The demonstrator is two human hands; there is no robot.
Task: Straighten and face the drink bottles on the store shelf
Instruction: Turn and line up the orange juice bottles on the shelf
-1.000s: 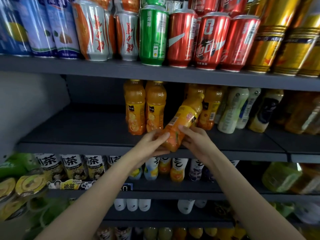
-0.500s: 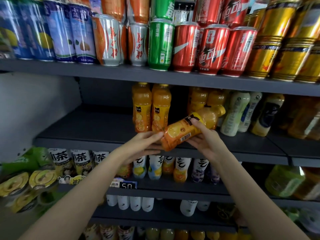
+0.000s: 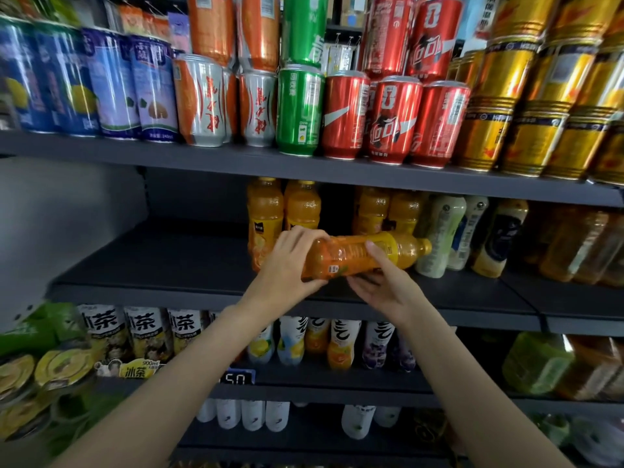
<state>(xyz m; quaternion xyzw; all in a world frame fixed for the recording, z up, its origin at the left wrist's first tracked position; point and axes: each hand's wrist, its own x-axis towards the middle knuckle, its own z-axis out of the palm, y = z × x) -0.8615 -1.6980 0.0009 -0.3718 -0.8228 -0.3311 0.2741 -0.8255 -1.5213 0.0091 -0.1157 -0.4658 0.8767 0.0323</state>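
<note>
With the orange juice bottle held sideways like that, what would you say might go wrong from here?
1. The orange bottle lies almost level, cap to the right near the white bottle; swinging it upright could knock that one over.
2. The left hand grips the bottle's base and the right hand supports it from below, so it might slip while turning.
3. The gap between the standing orange bottles looks narrow, so the neighbours may get nudged.

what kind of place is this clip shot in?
Most likely a convenience store or supermarket drinks aisle. Dark metal shelves hold rows of drink cans and orange juice bottles in many copies, and a price tag sits on a lower shelf edge. Both hands hold one orange bottle sideways.
</note>
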